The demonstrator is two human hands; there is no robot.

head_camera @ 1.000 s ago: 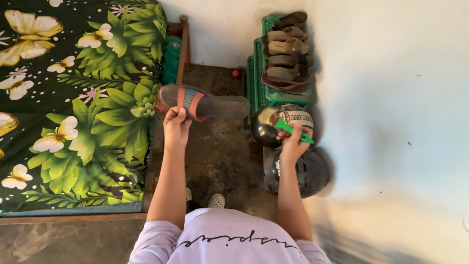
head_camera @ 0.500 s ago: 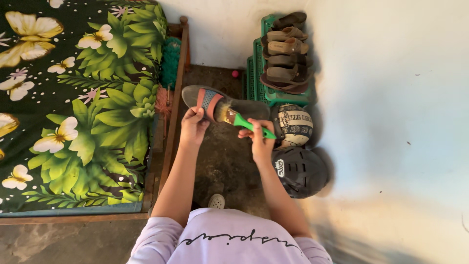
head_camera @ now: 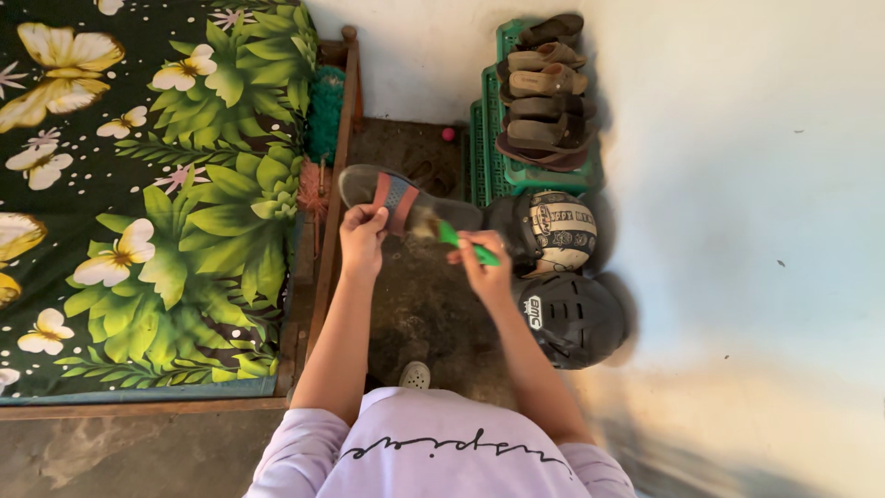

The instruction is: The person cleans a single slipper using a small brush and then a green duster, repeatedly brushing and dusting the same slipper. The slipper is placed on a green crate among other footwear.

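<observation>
Two helmets (head_camera: 562,277) beside green rack (head_camera: 483,157) of sandals (head_camera: 544,92); floral bedspread (head_camera: 138,184); small pink object (head_camera: 449,135), possibly a ball.

A pale lilac short-sleeved top is worn, with a line of dark cursive script printed across the chest. Sleeves are ended well above the fingers, near the shoulders; both forearms are left bare. No rings, watch or gloves are seen on the left hand (head_camera: 362,242) or right hand (head_camera: 483,267).

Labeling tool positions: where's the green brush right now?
In the head view, the green brush is near centre, held in the right hand, its bristles against the sandal held by the left hand, just left of the patterned helmet.
</observation>
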